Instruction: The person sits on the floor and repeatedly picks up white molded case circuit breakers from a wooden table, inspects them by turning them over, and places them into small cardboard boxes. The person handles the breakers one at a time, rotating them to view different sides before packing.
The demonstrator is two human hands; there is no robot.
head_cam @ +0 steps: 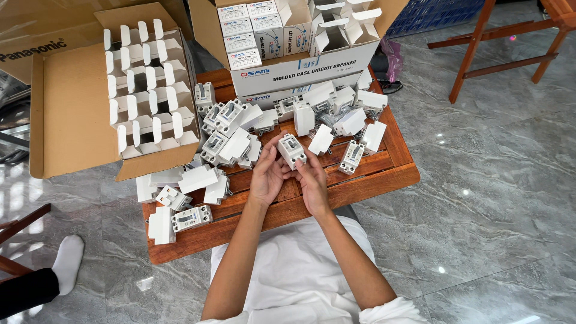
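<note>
Nearest, a lap in white cloth (297, 264) is seen at six o'clock, with two bare forearms reaching up from it toward a low wooden table (384, 174). Above the table's near edge a small white circuit breaker (291, 150) is held between both hands. The left hand (267, 175) is curled around the breaker's left side, thumb and fingertips pinching it; the right hand (313, 180) is pressed against its lower right side, fingers closed on it from below (how firmly cannot be told).

At eight o'clock from the hands, more loose breakers (191, 217) and small white cartons (198, 178) are scattered across the left end of the table. At eleven o'clock a heap of breakers and cartons (231, 135) is piled just beside the held one, and at one o'clock another heap (345, 114) is spread, with a single breaker (351, 157) lying alone at three o'clock.

Farther off, at ten o'clock, an open cardboard box (69, 114) is filled with upright empty white cartons (147, 90). At twelve o'clock a white printed box (306, 69) is packed with sealed and open cartons. A white-socked foot (67, 259) is seen at eight o'clock on the grey marble floor (480, 198), and a wooden frame (498, 48) stands at two o'clock.
</note>
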